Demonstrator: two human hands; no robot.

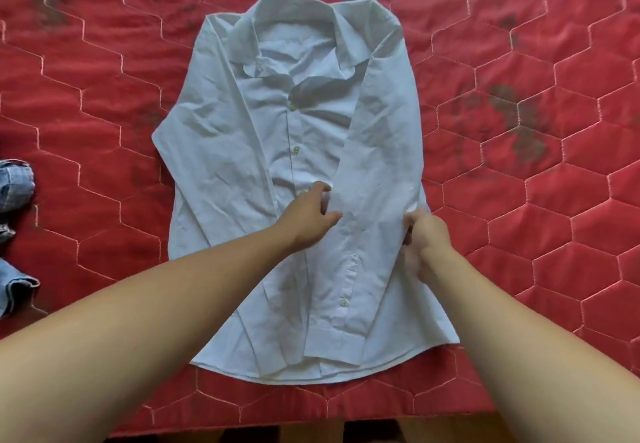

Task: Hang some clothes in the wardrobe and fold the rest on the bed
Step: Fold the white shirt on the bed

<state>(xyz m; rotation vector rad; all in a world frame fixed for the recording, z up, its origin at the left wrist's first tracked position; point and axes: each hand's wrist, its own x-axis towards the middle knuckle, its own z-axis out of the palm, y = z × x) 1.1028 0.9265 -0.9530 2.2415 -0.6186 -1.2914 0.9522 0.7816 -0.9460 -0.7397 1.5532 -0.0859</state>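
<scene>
1 white shirt (242, 165) lies face up in the middle of the red quilt (519, 200), collar at 12 o'clock and hem at 6, its 2 sleeves folded inward. The right hand (424, 234) pinches the outer edge of the 3 o'clock sleeve (377, 165). The left hand (310, 215) sits at that sleeve's inner edge; whether it pinches or only presses cannot be told. An uneven pull could skew the sleeve or rumple the buttoned front. Denim (15, 182) shows at 9 o'clock, its count unclear. 2 hands work.
</scene>
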